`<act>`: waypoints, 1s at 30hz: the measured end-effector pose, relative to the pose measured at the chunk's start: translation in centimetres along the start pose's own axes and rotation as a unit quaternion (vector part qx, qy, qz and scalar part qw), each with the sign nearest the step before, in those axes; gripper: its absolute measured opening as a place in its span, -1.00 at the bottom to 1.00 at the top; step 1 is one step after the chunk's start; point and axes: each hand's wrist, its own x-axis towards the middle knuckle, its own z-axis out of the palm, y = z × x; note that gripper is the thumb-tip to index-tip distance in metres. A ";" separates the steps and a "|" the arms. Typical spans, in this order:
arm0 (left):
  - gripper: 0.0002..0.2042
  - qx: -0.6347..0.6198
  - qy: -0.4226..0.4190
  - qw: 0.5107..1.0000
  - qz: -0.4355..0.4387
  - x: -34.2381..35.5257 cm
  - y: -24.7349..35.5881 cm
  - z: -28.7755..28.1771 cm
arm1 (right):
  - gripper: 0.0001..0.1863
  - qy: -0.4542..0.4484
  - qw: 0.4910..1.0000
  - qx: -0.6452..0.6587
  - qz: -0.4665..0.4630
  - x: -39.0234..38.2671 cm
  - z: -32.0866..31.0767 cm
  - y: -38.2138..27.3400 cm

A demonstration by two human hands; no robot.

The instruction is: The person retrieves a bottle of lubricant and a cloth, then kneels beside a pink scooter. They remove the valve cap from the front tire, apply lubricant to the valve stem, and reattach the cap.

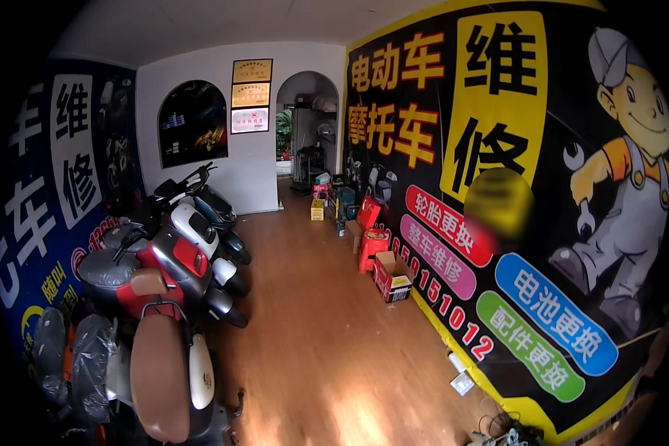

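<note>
Neither of my hands shows in the head view. On the left stands a row of parked scooters, with a brown-seated one (160, 372) nearest, a red and grey one (163, 260) behind it, and white and dark ones (201, 223) farther back. Plastic-wrapped items (89, 372) lie at the lower left. Along the right wall are a red stool (374, 249), an open cardboard box (394, 279) and a small yellow box (317, 209).
A wood-look floor (297, 334) runs toward an arched doorway (290, 134) in the white back wall (245, 171). Large printed banners line both sides, the right one (557, 208) with a cartoon mechanic. Cables and dark clutter (509, 427) sit at the lower right.
</note>
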 end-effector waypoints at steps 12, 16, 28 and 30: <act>-0.84 -0.148 -0.030 0.988 -0.042 27.0 35.2 -10.1 | -0.66 0.033 0.982 -0.075 -0.172 47.1 -3.4 -1.7; -0.83 -0.185 -0.121 0.957 0.186 44.3 67.5 -15.6 | -0.76 0.032 0.975 0.038 0.218 47.6 -6.6 -7.1; -0.85 -0.118 0.019 0.989 0.087 55.3 108.1 -28.5 | -0.79 -0.027 0.985 0.070 0.154 108.1 -11.2 -34.2; -0.84 -0.132 0.007 0.991 -0.002 55.3 109.0 -28.9 | -0.80 -0.036 0.991 0.100 0.076 120.1 -13.6 -39.9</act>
